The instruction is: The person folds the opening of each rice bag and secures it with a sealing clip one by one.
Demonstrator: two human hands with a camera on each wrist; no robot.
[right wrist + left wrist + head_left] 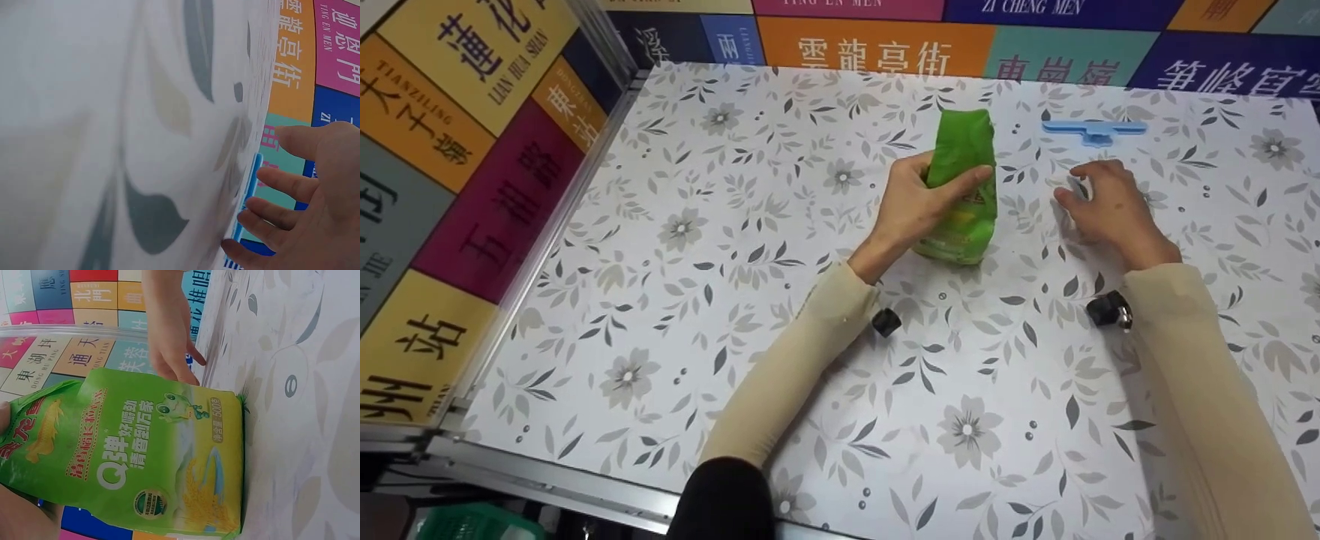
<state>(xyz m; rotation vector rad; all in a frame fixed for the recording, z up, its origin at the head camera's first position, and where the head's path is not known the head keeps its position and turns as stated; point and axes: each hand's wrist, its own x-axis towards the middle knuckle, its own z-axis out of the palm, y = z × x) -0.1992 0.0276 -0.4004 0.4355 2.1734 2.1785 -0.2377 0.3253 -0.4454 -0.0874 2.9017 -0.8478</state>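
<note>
My left hand grips a green rice bag around its upper part, with the thumb across the side facing me. In the left wrist view the front of the bag shows a frog, a yellow lower part and a 500 g mark; its bottom end is at the tabletop. To the right, my right hand hovers low over the table with fingers spread and bent, holding nothing. Just beyond its fingertips lies a light blue bag sealing clip, whose edge also shows behind the fingers in the right wrist view.
White paper with grey leaves and flowers covers the table. Panels with coloured place-name blocks stand along the back and left. A metal edge runs along the front left, with a green basket below it.
</note>
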